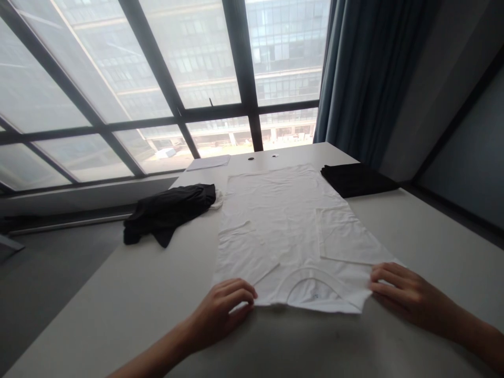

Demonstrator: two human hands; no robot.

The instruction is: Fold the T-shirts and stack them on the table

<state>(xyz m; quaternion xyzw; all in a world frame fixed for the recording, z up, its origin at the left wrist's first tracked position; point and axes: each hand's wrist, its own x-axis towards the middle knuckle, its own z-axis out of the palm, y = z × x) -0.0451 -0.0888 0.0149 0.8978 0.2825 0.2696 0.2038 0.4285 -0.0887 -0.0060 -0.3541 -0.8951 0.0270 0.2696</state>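
A white T-shirt [271, 220] lies flat on the table, its round collar [313, 275] towards me and its hem at the far end. The right sleeve [346, 233] is laid inward over the body of the shirt. My left hand [226, 307] pinches the near edge left of the collar, thumb below and fingers above. At the opposite shoulder corner, my right hand [405, 291] grips the fabric with curled fingers; its thumb is mostly hidden. Small wrinkles run across the shirt.
A crumpled black garment [169, 210] lies at the table's left edge. A folded black cloth [358, 179] rests at the far right. White paper [208, 163] sits on the white table [444, 252] near the window. A blue curtain [358, 79] hangs behind.
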